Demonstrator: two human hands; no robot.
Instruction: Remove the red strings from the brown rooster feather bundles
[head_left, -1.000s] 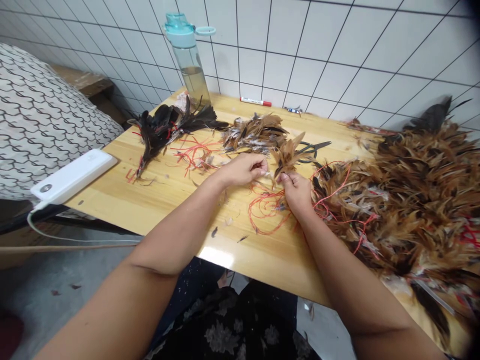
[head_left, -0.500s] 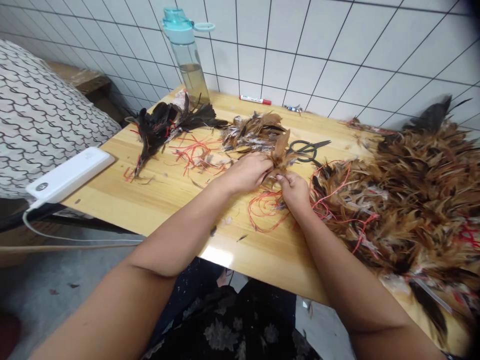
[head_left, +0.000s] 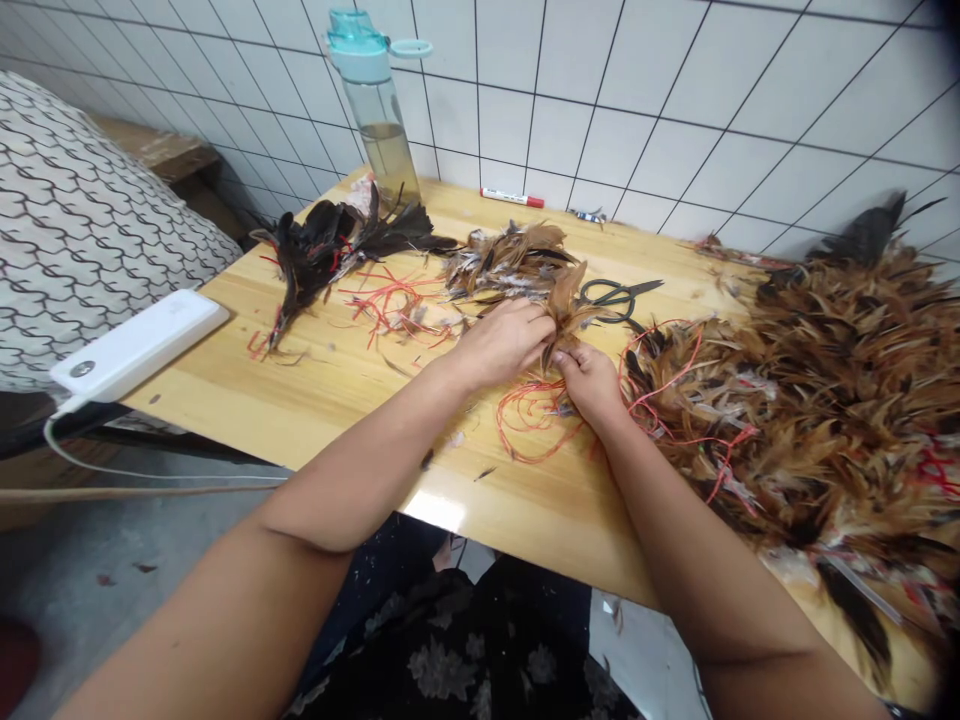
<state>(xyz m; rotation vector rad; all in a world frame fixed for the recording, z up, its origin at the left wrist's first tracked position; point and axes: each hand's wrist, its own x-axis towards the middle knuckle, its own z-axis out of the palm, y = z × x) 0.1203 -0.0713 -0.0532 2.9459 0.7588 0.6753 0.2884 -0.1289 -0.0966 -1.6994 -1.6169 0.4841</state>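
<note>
Over the middle of the wooden table (head_left: 360, 420), my left hand (head_left: 514, 340) and my right hand (head_left: 589, 378) meet at a small bunch of brown feathers (head_left: 566, 295). The left fingers are closed on the bunch from the left. My right thumb and fingers pinch its lower end. Red string (head_left: 525, 440) lies coiled on the table just below my hands and runs on toward the right. Dark-handled scissors (head_left: 619, 300) lie open behind my right hand. A loose heap of brown feathers (head_left: 514, 260) sits behind my left hand.
A big pile of brown feathers (head_left: 847, 390) covers the right side. Black feathers (head_left: 307, 255) and cut red string pieces (head_left: 394, 300) lie at the left. A water bottle (head_left: 386, 140) and a red-capped marker (head_left: 511, 197) are near the tiled wall. A white power bank (head_left: 139, 340) rests on the left edge.
My left hand has shifted slightly right and up against the feather bunch. My right hand keeps its pinch in nearly the same place.
</note>
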